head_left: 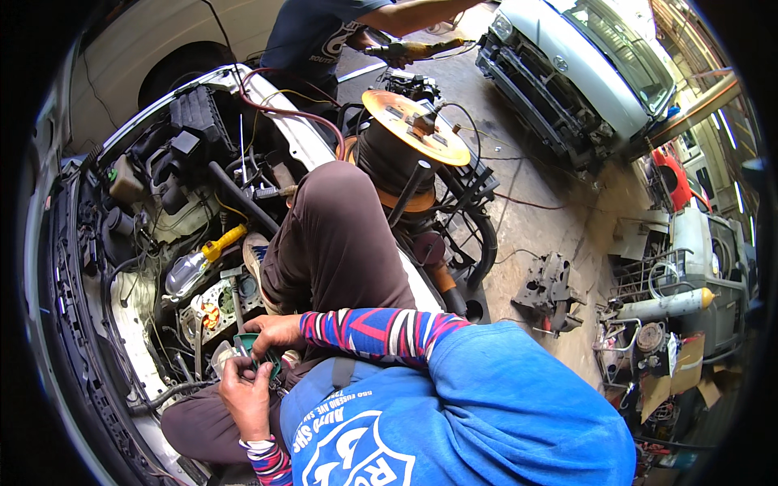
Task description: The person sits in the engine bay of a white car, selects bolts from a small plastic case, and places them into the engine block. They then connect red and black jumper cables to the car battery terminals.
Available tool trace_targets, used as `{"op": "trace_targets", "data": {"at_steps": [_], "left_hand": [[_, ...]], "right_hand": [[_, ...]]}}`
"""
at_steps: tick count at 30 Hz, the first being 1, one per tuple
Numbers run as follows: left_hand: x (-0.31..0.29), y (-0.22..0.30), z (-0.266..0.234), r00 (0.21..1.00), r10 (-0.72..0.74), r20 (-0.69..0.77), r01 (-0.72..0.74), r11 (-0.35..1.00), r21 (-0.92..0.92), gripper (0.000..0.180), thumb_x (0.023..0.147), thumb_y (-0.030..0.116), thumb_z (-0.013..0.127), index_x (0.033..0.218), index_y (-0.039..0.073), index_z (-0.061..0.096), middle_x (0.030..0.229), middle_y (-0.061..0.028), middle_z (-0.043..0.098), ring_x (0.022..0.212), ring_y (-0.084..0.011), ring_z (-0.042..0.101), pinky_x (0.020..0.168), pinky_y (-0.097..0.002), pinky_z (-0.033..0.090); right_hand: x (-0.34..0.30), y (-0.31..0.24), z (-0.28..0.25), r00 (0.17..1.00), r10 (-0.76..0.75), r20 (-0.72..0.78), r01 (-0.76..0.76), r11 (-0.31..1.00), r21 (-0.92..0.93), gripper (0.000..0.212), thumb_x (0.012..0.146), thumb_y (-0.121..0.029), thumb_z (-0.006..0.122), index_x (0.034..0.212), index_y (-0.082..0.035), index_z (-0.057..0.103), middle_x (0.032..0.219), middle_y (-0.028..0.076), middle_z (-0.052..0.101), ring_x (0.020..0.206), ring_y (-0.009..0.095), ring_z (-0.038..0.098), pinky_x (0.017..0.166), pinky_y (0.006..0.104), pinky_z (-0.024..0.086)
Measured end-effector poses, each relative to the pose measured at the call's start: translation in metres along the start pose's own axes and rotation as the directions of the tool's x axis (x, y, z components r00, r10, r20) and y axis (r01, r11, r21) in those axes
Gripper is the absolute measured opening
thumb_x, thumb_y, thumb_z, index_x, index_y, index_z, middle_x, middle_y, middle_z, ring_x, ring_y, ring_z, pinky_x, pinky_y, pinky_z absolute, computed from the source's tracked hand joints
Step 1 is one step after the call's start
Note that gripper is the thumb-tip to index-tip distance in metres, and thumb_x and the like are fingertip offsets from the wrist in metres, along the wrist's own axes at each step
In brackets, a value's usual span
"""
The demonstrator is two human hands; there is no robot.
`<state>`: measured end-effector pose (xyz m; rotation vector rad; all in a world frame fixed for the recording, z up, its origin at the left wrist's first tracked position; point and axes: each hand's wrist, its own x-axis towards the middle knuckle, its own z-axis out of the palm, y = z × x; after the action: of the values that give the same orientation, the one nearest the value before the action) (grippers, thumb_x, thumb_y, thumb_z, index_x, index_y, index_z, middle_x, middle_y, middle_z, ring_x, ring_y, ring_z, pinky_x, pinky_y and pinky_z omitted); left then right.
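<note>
I am seated at the edge of an open engine bay, with both hands close together by my lap. My right hand (pixel 275 334) is closed on the rim of a small green cup-shaped piece (pixel 247 342). My left hand (pixel 246 395) sits just below with its fingers pinched together; what they hold is too small and covered to name. Slim silvery bits show between the two hands. Just beyond lies a metal engine surface (pixel 212 314) with round openings and a bright orange-red patch. A T-shaped metal tool (pixel 232 285) stands beside it.
A yellow-handled work light (pixel 223 243) lies among hoses in the bay. A cable reel (pixel 417 125) stands past my raised knee. Another person (pixel 324 36) holds a power tool (pixel 417 50). A pale car (pixel 592 65), a loose metal assembly (pixel 551 293) and a gas cylinder (pixel 664 304) are at right.
</note>
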<state>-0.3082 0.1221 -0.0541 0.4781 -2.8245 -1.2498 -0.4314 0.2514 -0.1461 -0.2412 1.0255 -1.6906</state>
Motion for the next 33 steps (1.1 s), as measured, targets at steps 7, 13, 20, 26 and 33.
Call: {"op": "trace_targets", "data": {"at_steps": [7, 13, 20, 26, 33], "left_hand": [[0.002, -0.006, 0.002, 0.998, -0.064, -0.008, 0.063, 0.996, -0.06, 0.024, 0.08, 0.006, 0.084, 0.09, -0.003, 0.064, 0.07, -0.0032, 0.058, 0.06, -0.012, 0.047, 0.057, -0.0289, 0.042], [0.004, 0.001, -0.002, 0.999, -0.025, -0.046, 0.023, 0.999, -0.043, 0.013, 0.084, 0.005, 0.077, 0.085, -0.004, 0.067, 0.073, -0.0079, 0.067, 0.064, -0.0105, 0.058, 0.06, -0.0312, 0.048], [0.0, 0.0, -0.015, 0.977, -0.208, -0.043, 0.192, 0.951, -0.244, 0.015, 0.087, 0.009, 0.074, 0.084, -0.004, 0.068, 0.068, -0.003, 0.065, 0.061, -0.0048, 0.056, 0.056, -0.027, 0.046], [-0.004, -0.004, -0.024, 0.964, -0.258, -0.062, 0.218, 0.904, -0.368, 0.014, 0.09, 0.008, 0.074, 0.083, -0.003, 0.068, 0.071, -0.0017, 0.065, 0.062, -0.0039, 0.05, 0.055, -0.0254, 0.042], [0.006, -0.001, -0.008, 0.974, -0.187, -0.128, 0.154, 0.96, -0.233, 0.013, 0.087, 0.002, 0.076, 0.082, -0.002, 0.065, 0.069, -0.0003, 0.061, 0.061, -0.0046, 0.049, 0.056, -0.0261, 0.043]], "right_hand": [[0.004, 0.006, 0.002, 0.999, 0.029, 0.035, -0.031, 0.999, 0.043, 0.061, 0.079, -0.005, 0.081, 0.133, 0.009, 0.057, 0.106, 0.014, 0.071, 0.092, 0.023, 0.07, 0.083, 0.0367, 0.058], [-0.005, -0.002, -0.008, 0.999, 0.008, 0.052, 0.007, 0.961, -0.276, 0.079, 0.087, -0.028, 0.083, 0.148, 0.006, 0.046, 0.137, 0.016, 0.062, 0.126, 0.023, 0.058, 0.109, 0.0358, 0.046], [-0.008, -0.009, 0.002, 0.989, 0.095, 0.11, -0.105, 0.99, 0.094, 0.074, 0.098, -0.025, 0.073, 0.154, 0.006, 0.035, 0.139, 0.015, 0.059, 0.126, 0.023, 0.059, 0.11, 0.0376, 0.046], [-0.004, -0.01, 0.002, 0.992, 0.066, 0.108, -0.081, 0.987, 0.14, 0.07, 0.099, -0.026, 0.071, 0.151, 0.007, 0.038, 0.133, 0.014, 0.063, 0.122, 0.022, 0.062, 0.107, 0.0384, 0.05], [0.001, -0.004, -0.003, 0.995, -0.032, 0.091, 0.038, 0.997, -0.064, 0.063, 0.099, -0.026, 0.072, 0.147, 0.005, 0.046, 0.134, 0.01, 0.062, 0.124, 0.015, 0.056, 0.109, 0.033, 0.044]]}}
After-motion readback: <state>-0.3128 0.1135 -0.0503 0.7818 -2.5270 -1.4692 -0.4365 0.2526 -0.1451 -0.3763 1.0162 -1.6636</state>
